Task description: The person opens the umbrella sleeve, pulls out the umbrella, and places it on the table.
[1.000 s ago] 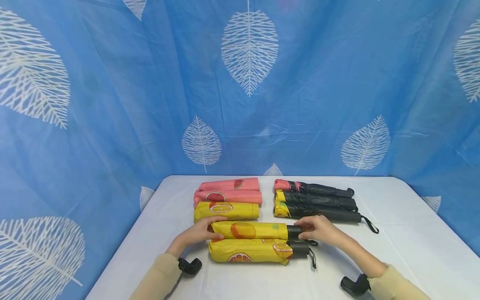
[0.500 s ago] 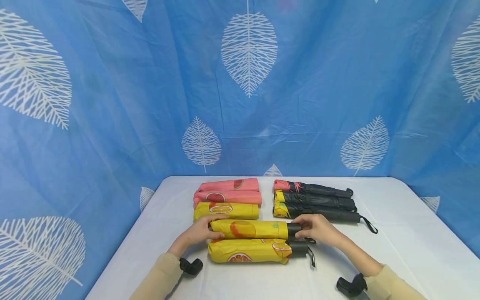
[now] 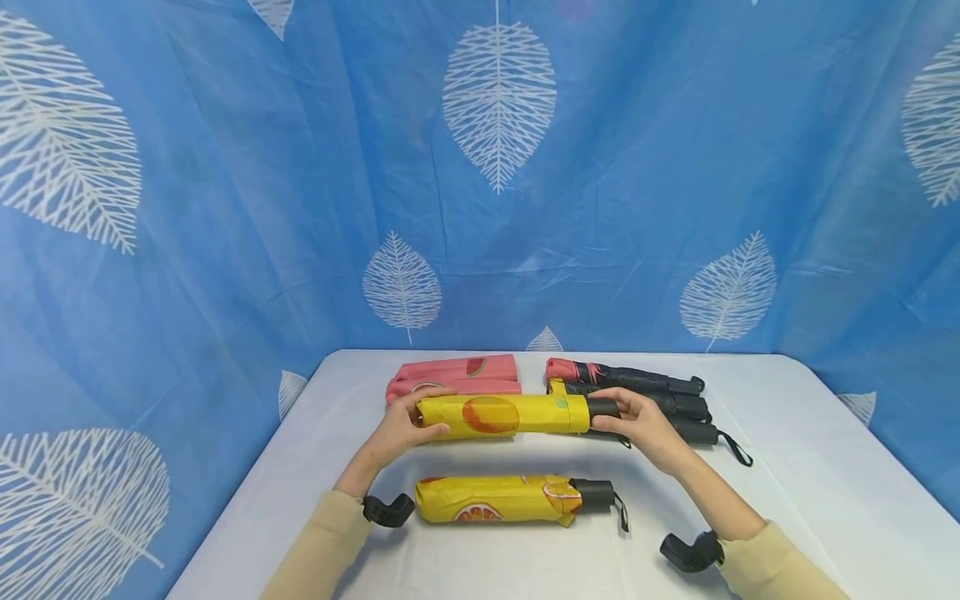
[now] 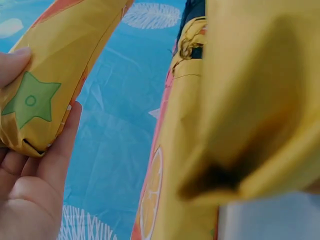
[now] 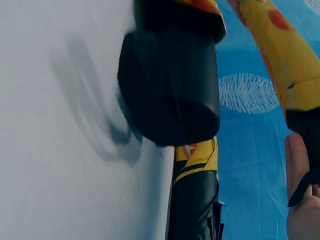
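A yellow fruit-print folded umbrella (image 3: 495, 415) hangs level above the table between my two hands. My left hand (image 3: 397, 429) grips its closed yellow end, thumb on the near side and fingers over the far side. Around the black handle curl the thumb and fingers of my right hand (image 3: 647, 425), a small strap dangling below. The left wrist view shows my left palm (image 4: 35, 200) under the umbrella's end, near a green star print (image 4: 32, 100). A second yellow umbrella (image 3: 487, 502) with orange slices lies on the table nearer me, its black handle to the right.
Behind the held umbrella, pink watermelon-print rolls (image 3: 450, 368) lie at the back left, with a yellow one partly hidden. Several dark folded umbrellas (image 3: 637, 379) with pink or yellow ends lie at the back right. A blue leaf-print curtain (image 3: 600, 208) encloses the white table (image 3: 787, 467).
Both hands have lifted the yellow umbrella off the table and moved it away from me, opening a gap to the nearer umbrella. That nearer one stays in place.
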A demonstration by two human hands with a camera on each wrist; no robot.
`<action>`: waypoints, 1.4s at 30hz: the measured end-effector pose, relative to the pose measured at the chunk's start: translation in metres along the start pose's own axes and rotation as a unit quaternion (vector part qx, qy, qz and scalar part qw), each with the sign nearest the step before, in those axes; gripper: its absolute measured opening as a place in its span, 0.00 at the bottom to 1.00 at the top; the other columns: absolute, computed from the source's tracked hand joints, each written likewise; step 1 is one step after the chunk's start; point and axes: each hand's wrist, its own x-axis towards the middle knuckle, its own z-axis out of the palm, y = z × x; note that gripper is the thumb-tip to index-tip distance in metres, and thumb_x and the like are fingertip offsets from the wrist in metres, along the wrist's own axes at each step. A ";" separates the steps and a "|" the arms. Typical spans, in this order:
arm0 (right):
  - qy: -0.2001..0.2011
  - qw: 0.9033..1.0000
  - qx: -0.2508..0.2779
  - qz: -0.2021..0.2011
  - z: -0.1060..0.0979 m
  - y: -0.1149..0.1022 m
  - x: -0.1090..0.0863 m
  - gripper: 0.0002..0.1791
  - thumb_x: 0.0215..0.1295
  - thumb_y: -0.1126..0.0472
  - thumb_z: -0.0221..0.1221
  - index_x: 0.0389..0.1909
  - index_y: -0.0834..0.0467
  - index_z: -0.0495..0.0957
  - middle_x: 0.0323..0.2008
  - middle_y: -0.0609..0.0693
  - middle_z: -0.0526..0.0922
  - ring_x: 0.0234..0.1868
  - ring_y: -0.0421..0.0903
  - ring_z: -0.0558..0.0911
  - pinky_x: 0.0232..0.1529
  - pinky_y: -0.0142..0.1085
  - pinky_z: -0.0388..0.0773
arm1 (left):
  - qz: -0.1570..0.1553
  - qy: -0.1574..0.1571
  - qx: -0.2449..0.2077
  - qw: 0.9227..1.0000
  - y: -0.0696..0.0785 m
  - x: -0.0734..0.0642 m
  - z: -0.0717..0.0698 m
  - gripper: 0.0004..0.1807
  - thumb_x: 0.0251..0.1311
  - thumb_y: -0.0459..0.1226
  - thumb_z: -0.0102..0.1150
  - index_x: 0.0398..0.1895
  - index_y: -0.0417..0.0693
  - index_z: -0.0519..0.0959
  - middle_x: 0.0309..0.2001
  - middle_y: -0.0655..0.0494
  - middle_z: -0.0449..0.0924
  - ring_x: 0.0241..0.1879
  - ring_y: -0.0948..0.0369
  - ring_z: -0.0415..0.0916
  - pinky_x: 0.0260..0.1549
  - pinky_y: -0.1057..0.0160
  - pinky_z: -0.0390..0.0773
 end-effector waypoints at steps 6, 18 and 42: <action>0.048 0.998 0.028 0.006 0.008 0.004 -0.003 0.28 0.59 0.59 0.65 0.58 0.65 0.70 0.30 0.46 0.74 0.30 0.39 0.76 0.38 0.40 0.77 | -0.013 -0.004 -0.048 0.999 -0.025 0.005 0.002 0.27 0.62 0.32 0.59 0.65 0.40 0.67 0.54 0.45 0.71 0.39 0.56 0.73 0.34 0.66 0.77; 0.075 0.995 0.057 -0.016 0.008 0.004 -0.004 0.22 0.60 0.62 0.64 0.54 0.64 0.72 0.23 0.48 0.57 0.18 0.37 0.60 0.19 0.32 0.60 | -0.029 0.023 -0.026 0.999 -0.012 0.009 0.005 0.23 0.65 0.35 0.56 0.63 0.40 0.71 0.45 0.50 0.72 0.23 0.63 0.59 0.22 0.59 0.61; 0.036 0.989 0.136 -0.055 0.001 0.010 -0.005 0.15 0.65 0.68 0.57 0.51 0.55 0.76 0.36 0.50 0.77 0.41 0.44 0.83 0.45 0.38 0.79 | -0.004 0.017 -0.049 0.999 -0.003 0.005 0.001 0.17 0.68 0.32 0.49 0.57 0.34 0.75 0.45 0.44 0.78 0.33 0.56 0.66 0.38 0.52 0.72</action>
